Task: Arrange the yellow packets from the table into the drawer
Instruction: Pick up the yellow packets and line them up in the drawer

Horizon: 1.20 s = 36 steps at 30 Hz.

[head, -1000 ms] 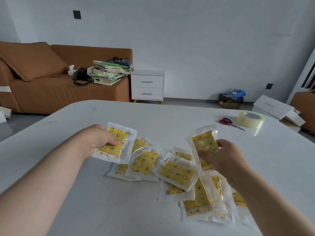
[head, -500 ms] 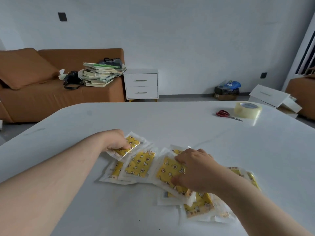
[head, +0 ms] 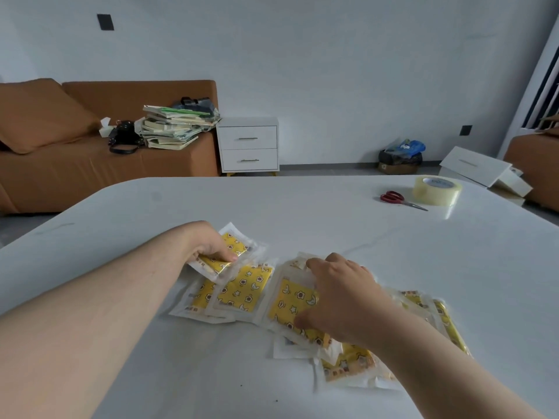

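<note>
Left hand is clamped on a held packet, thumb on top and fingers curled under, raised at a tilt just off the worktop. There may be more than one packet in that grip, can't tell. The film looks slick, so a loose pinch could let one slide out.

The white nightstand with its two drawers, both closed, stands far off by the sofa. That means a long carry, and an overfull handful risks drops.

The rest of the yellow packets lie overlapping on the near worktop. Right hand arches over the middle packet, thumb at the near edge and fingertips at the far edge. Can't tell whether it pinches or only presses. Pulling that one could drag the packets under it and scatter the pile at near right.

Scissors and tape roll sit far right, well apart.
</note>
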Motion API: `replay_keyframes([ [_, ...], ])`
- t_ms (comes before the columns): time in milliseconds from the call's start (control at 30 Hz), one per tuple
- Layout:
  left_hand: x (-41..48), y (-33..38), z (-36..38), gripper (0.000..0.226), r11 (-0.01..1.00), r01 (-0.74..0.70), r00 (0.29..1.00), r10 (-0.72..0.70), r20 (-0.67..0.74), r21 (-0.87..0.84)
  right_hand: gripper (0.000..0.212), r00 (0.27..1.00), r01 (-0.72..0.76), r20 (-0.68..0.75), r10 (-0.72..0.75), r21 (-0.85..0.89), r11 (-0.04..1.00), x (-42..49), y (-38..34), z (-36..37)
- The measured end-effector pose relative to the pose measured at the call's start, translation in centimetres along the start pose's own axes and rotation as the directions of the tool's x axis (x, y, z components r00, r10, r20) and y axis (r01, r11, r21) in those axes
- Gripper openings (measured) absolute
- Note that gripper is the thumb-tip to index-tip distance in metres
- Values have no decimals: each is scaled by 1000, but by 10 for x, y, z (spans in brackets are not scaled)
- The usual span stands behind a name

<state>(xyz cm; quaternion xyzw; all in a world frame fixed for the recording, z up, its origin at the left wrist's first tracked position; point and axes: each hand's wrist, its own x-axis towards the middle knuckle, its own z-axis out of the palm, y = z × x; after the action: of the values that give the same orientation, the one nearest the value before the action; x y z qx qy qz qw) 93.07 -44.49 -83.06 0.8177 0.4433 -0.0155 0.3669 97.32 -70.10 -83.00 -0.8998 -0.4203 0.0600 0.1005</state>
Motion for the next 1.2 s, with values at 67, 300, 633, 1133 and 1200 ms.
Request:
replay_keyframes([
  [67, 1, -4, -4, 29, 998, -15, 1000, 15, 2, -57, 77, 1000, 1, -3, -1, 61, 998, -1, -1, 0],
  [300, -5, -11, -4, 30, 975, -91, 996, 85, -37, -205, 65, 999, -40, -14, 43, 181, 983, 0, -1, -2],
  [633, -13, -18, -7, 23, 926, -159, 987, 139, -82, -342, 47, 979, -114, -80, 186, 540, 834, 4, -1, -2],
  [1133, -117, -45, -23, 31, 713, -162, 959, 277, 62, -683, 18, 971, -184, 67, 231, 824, 536, -34, 36, -32],
  [1200, -142, -48, -21, 53, 728, -166, 930, 340, 140, -665, 18, 975, -179, 64, 215, 797, 576, -53, 44, -39],
])
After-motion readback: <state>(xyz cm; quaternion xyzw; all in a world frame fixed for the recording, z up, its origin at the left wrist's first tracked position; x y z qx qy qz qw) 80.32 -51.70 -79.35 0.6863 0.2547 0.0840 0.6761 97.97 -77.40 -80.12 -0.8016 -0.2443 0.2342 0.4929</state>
